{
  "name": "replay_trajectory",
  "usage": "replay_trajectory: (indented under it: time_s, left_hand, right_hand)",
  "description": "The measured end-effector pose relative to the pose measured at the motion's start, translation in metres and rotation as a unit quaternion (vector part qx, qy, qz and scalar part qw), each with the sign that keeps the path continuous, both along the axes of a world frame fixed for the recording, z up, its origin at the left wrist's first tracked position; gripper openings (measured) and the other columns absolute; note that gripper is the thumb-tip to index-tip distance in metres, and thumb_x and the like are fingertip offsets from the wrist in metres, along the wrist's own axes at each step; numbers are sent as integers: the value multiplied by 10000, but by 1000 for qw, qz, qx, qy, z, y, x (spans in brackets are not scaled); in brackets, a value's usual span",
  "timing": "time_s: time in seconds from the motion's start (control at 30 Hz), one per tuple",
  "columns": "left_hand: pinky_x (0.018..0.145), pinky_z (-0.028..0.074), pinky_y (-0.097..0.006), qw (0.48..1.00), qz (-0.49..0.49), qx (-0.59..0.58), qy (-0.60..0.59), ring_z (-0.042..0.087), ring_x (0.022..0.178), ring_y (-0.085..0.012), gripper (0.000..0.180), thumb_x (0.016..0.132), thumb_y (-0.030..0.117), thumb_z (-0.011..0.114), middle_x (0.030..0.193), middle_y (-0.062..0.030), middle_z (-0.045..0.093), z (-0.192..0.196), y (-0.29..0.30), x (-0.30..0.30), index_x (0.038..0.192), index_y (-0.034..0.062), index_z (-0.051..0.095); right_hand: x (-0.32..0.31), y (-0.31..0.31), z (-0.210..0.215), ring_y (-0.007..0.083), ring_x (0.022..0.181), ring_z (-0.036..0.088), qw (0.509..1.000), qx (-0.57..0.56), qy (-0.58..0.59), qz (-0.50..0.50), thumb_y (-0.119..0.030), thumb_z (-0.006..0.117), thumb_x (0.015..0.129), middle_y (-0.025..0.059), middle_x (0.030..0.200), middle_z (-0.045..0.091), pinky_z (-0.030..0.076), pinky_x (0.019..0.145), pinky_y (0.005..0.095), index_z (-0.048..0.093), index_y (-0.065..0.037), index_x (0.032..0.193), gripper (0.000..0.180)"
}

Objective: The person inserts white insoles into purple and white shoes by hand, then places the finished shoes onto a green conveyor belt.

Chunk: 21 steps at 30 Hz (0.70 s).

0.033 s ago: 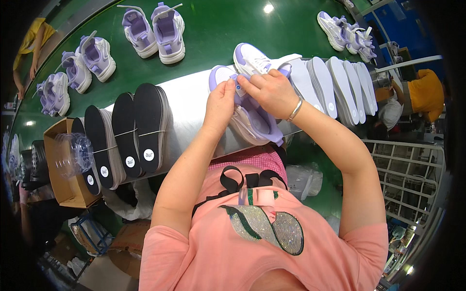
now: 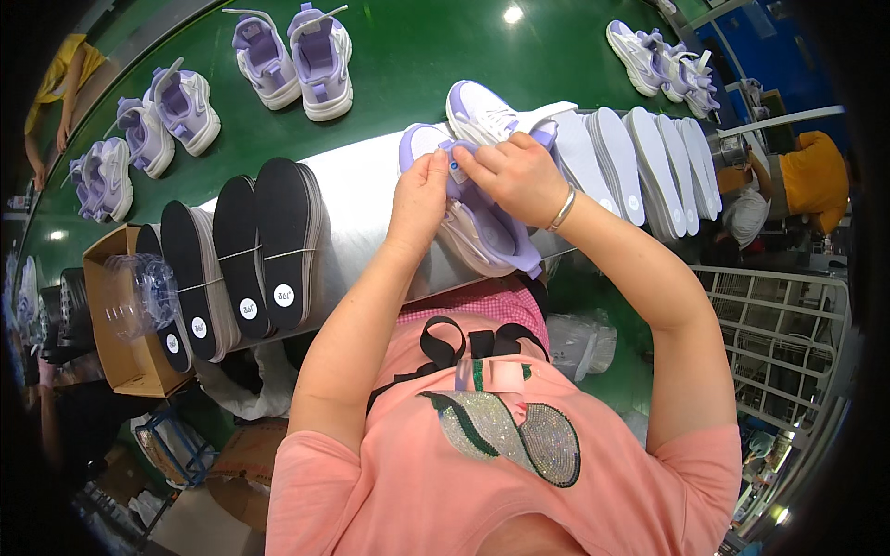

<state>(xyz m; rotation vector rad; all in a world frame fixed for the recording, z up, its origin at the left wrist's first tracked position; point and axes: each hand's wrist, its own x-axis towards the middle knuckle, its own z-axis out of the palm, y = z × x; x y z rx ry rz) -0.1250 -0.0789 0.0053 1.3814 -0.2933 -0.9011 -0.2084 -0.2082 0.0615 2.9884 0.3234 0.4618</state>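
A white and purple sneaker [image 2: 473, 239] rests on the pale work surface in front of me, its opening toward me. My left hand [image 2: 422, 196] pinches the left edge of its raised tongue [image 2: 456, 176]. From the right, my right hand [image 2: 521, 176] grips the same tongue, thumb beside a small blue mark; its curled fingers partly hide the upper. A matching sneaker [image 2: 475, 107] lies just beyond, its toe to the left and its heel partly behind my right hand.
Stacked black insoles [image 2: 286, 232], some tied with string, stand left beside a cardboard box [image 2: 139, 361]. White insoles [image 2: 654, 176] line the right. More sneakers [image 2: 320, 65] sit on the green table [image 2: 408, 56]. A white wire rack [image 2: 769, 343] stands right; other people work at both sides.
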Motion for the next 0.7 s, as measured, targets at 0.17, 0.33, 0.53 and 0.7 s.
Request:
replay_trajectory:
  time_s: [0.17, 0.33, 0.53, 0.7]
  left_hand:
    - [459, 339, -220, 1000, 9, 4, -9, 395, 502, -60, 327, 909, 296, 405, 584, 22, 457, 1, -2, -1, 823, 24, 564]
    - [529, 359, -200, 999, -30, -7, 35, 435, 582, -52, 302, 914, 284, 408, 688, 20, 519, 4, -3, 6, 888, 37, 580]
    - [642, 410, -288, 967, 48, -24, -249, 517, 714, -175, 260, 893, 242, 456, 765, -58, 564, 2, 10, 6, 906, 6, 566]
    - [700, 417, -364, 838, 137, -76, -522, 522, 775, -307, 219, 856, 217, 503, 840, -126, 570, 11, 25, 2, 905, 7, 541]
  right_hand:
    - [4, 0, -5, 169, 590, 511, 995, 100, -12, -6, -123, 600, 675, -6, 672, 503, 378, 600, 278, 588, -129, 838, 164]
    - [3, 3, -4, 181, 629, 523, 980, 196, -5, -37, -109, 617, 688, -4, 699, 533, 373, 607, 282, 592, -113, 774, 90]
    - [-18, -13, 25, 201, 690, 545, 925, 375, 4, -66, -79, 606, 722, 45, 749, 586, 389, 651, 285, 598, -60, 794, 75]
    - [-67, -34, 39, 226, 701, 550, 916, 353, -29, -188, -83, 601, 734, 73, 732, 594, 388, 668, 317, 591, -32, 784, 72]
